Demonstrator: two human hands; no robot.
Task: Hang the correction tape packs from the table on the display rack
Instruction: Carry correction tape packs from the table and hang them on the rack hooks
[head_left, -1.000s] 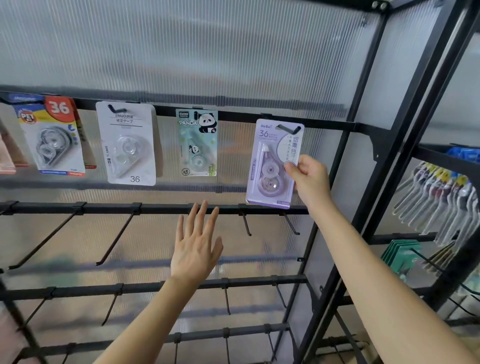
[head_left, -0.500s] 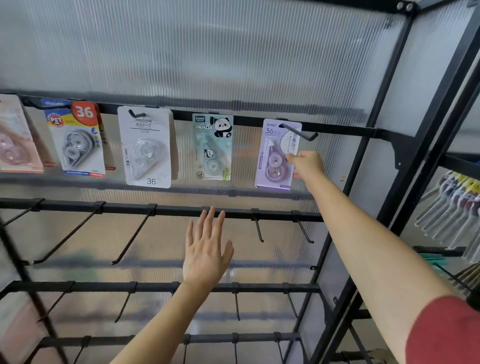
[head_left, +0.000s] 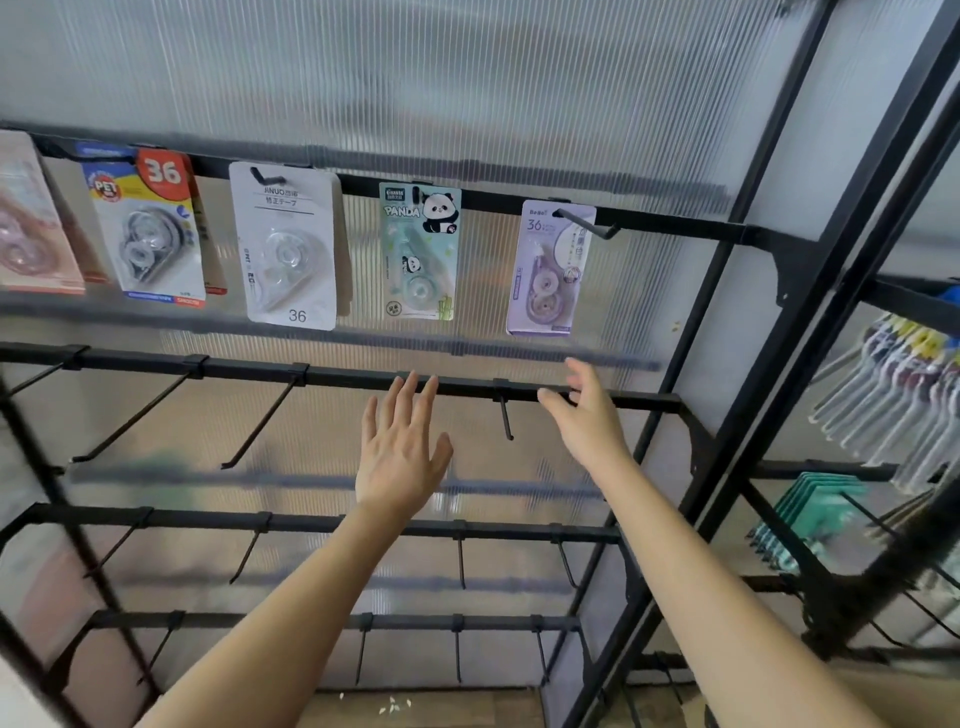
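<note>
Left forearm (head_left: 291, 597) and right forearm (head_left: 727, 571) bare along their visible length, left grip (head_left: 400, 462) and right grip (head_left: 592, 418) both bare hands

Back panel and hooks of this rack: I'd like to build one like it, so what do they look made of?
Back panel: looks like a translucent ribbed plastic sheet, perhaps polycarbonate; it has fine vertical flutes, and light and blurred shapes show through. Hooks: thin rods, probably metal with a matte black coating; they are slim, straight and even in colour, with no gloss.
</note>
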